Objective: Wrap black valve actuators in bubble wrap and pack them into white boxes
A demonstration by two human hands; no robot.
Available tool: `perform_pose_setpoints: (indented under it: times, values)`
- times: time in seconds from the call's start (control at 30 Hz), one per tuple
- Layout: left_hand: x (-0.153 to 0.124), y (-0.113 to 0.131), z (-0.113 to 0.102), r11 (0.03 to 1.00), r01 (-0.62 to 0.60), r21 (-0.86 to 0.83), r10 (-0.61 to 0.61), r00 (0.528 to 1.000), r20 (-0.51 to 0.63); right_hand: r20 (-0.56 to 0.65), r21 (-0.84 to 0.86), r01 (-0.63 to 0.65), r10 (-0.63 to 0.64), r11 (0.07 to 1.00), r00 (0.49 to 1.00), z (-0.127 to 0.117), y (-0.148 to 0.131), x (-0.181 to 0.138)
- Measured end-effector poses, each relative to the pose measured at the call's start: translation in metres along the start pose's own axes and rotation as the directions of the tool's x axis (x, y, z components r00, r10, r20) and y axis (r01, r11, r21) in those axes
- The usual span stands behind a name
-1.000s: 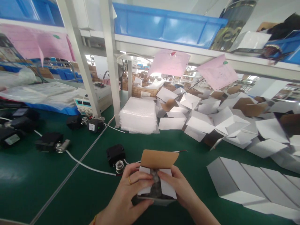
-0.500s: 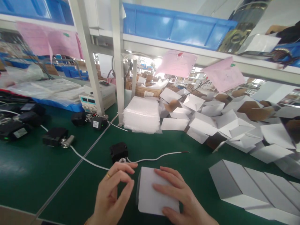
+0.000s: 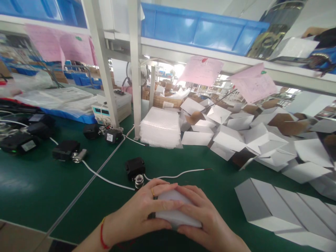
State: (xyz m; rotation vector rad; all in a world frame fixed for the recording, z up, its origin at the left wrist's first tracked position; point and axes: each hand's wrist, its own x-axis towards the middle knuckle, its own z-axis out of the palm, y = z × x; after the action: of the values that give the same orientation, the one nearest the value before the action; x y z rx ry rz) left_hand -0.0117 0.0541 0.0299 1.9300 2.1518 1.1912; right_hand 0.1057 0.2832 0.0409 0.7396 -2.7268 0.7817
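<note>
A small white cardboard box (image 3: pixel 175 217) is at the front of the green bench, tilted a little. My left hand (image 3: pixel 154 203), with a ring and a red wrist string, is wrapped round its left side. My right hand (image 3: pixel 201 211) grips its right side, and the fingertips of both hands meet on top. Something dark shows at the box's left end, mostly hidden by my left hand. Just beyond my left hand lies a black actuator (image 3: pixel 135 168) with a metal valve fitting (image 3: pixel 139 181). A white cable (image 3: pixel 181 174) runs from it to the right.
A row of white boxes (image 3: pixel 278 206) stands at right, with a heap of open white boxes (image 3: pixel 246 136) behind. Bubble-wrap bags (image 3: pixel 160 127) are stacked mid-bench. More black actuators (image 3: pixel 65 150) lie at left. A shelf with blue bins (image 3: pixel 194 28) hangs above.
My left hand has moved right, from beside the box onto its left side. The box now tilts, and my right hand has shifted to grip its side. The view has turned slightly.
</note>
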Motion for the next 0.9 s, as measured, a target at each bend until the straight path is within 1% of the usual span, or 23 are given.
perform_pose_setpoints:
  times: [0.1,0.17,0.3,0.43,0.53,0.63,0.7,0.77,0.83,0.9]
  values:
    - [0.002,0.003,-0.003,1.0,-0.01,-0.015,0.01,1.0,-0.004,0.056,0.07,-0.034,0.03,0.997,0.998,-0.012,-0.003,0.004]
    - [0.001,0.003,-0.002,1.0,-0.015,-0.023,0.015,1.0,-0.014,0.074,0.091,-0.04,0.033,0.995,0.997,-0.013,-0.003,0.004]
    - [-0.008,-0.006,0.011,0.998,-0.057,-0.012,0.057,0.998,-0.022,0.0,0.091,-0.001,0.001,0.996,1.0,-0.002,0.002,-0.005]
    - [-0.017,-0.015,0.025,0.996,-0.057,0.061,0.06,0.997,-0.042,-0.043,-0.013,0.03,-0.03,0.999,0.999,0.011,0.008,-0.012]
    - [-0.018,-0.012,0.028,0.997,-0.044,0.061,0.047,0.998,-0.042,-0.108,-0.113,0.056,-0.069,0.992,0.992,0.018,0.009,-0.013]
    - [-0.016,-0.006,0.029,0.997,-0.069,0.032,0.072,0.993,-0.093,-0.179,-0.151,0.069,-0.096,0.986,0.979,0.024,0.007,-0.014]
    - [-0.015,-0.004,0.03,0.996,-0.084,0.016,0.085,0.987,-0.133,-0.224,-0.143,0.079,-0.109,0.987,0.968,0.028,0.005,-0.015]
    - [-0.015,-0.003,0.032,0.996,-0.093,-0.009,0.091,0.986,-0.141,-0.27,-0.117,0.07,-0.099,0.991,0.958,0.032,0.004,-0.016]
    - [-0.016,-0.002,0.032,0.994,-0.083,-0.065,0.073,0.988,-0.136,-0.312,-0.064,0.062,-0.079,0.996,0.947,0.034,0.005,-0.017]
    - [-0.018,-0.001,0.03,0.988,-0.04,-0.146,0.017,0.988,-0.155,-0.322,0.019,0.07,-0.06,0.997,0.945,0.032,0.007,-0.021]
